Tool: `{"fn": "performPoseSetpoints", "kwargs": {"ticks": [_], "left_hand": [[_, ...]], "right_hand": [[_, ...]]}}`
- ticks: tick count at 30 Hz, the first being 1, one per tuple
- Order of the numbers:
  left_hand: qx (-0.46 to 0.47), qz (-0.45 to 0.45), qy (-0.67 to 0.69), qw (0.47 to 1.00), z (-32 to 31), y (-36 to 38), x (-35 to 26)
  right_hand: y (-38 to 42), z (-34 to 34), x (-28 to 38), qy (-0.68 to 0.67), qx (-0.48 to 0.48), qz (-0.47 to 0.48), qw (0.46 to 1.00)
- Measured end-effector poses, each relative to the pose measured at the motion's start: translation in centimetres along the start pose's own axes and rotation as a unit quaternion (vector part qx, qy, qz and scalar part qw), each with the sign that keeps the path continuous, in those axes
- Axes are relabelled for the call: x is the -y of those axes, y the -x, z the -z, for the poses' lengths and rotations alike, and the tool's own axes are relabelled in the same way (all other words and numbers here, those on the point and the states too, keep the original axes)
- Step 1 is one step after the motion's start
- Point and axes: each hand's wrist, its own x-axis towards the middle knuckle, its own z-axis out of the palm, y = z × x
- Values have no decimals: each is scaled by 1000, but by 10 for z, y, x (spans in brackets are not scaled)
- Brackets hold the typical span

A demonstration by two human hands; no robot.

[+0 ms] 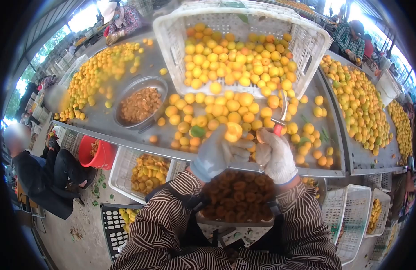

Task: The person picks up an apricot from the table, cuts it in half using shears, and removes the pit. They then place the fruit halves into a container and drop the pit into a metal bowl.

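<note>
My left hand (214, 155), in a grey-coated glove, holds an apricot (233, 132) between thumb and fingers. The fruit looks cut, with its paler inside partly showing. In a white knit glove, my right hand (276, 156) is closed around the red handle of a knife (284, 109), whose curved blade points up and away from me. Loose apricots (208, 110) lie on the metal table (140, 126) just beyond both hands. They spill from a tipped white plastic crate (172, 54). Below my hands is a container of brown pieces (238, 198), blurred.
Left on the table stands a metal colander (141, 127) of brown pieces. A red bucket (106, 155) and a white crate of cut apricots (120, 180) are lower left. Stacked white crates (347, 220) are lower right. A person (37, 180) sits at left; others work across the tables.
</note>
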Motion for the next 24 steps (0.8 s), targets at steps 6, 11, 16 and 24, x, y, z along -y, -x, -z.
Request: {"fn": "performPoseSetpoints", "kwargs": {"ticks": [6,11,16,24], "left_hand": [[-69,29,1,997,4,0,1],[-72,44,0,996,1,1,-1],[-136,21,-58,989,21,5,-14],[-346,-95,-151,921,52,92,-122]], "right_hand": [[-3,4,-3,-27,42,-27,998],[-5,2,-3,7,30,-21,999],[-13,6,-3,48,-22,8,999],[-4,14,8,52,40,32,997]]}}
